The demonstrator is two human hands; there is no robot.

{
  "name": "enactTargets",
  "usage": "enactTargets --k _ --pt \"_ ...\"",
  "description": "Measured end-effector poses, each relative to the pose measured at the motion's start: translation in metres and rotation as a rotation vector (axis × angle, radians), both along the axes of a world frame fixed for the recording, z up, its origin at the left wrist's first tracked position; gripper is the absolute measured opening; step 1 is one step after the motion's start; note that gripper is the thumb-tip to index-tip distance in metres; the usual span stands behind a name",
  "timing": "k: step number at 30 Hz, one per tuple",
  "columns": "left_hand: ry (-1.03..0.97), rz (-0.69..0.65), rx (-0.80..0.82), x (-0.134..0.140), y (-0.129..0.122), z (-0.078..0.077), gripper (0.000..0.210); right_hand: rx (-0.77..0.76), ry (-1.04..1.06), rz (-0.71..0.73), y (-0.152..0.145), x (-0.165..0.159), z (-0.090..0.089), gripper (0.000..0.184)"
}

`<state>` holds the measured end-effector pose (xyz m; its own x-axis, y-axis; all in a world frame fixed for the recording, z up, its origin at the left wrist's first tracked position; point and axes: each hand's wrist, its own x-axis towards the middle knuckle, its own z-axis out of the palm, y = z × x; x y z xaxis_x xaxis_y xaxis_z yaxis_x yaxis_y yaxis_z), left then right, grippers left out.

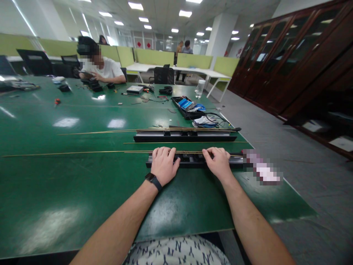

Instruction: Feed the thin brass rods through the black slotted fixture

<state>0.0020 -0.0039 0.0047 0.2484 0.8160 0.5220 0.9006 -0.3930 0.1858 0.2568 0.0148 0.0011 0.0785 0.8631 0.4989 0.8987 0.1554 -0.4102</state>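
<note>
A long black rail (pixel 190 164) with a grooved top lies crosswise on the table in front of me. Thin brass-coloured rods (pixel 82 152) run along its far edge and stick out far to the left. My left hand (pixel 164 165) lies across the rail's left part, fingers bent over the far edge and thumb on the near side. Farther right, my right hand (pixel 219 162) is closed at the rods, thumb against the curled fingers. The fingertips of both hands are partly hidden. Behind lies a second black rail (pixel 184 139), with more rods on it.
A black tray (pixel 183 112) holds blue packets; cables and a pale cloth lie beside it. A clear cup (pixel 199 89) stands near the right edge of the green table (pixel 82 191). Across the table, a person (pixel 102 68) holds a dark object. Something blurred sits at the rail's right end.
</note>
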Motion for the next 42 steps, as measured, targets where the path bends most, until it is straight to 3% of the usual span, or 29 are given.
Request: enactTargets --k 42 --pt "-0.006 -0.004 0.0 0.0002 0.0003 0.0004 0.036 0.009 -0.019 0.0 0.0002 -0.0002 0.0012 0.032"
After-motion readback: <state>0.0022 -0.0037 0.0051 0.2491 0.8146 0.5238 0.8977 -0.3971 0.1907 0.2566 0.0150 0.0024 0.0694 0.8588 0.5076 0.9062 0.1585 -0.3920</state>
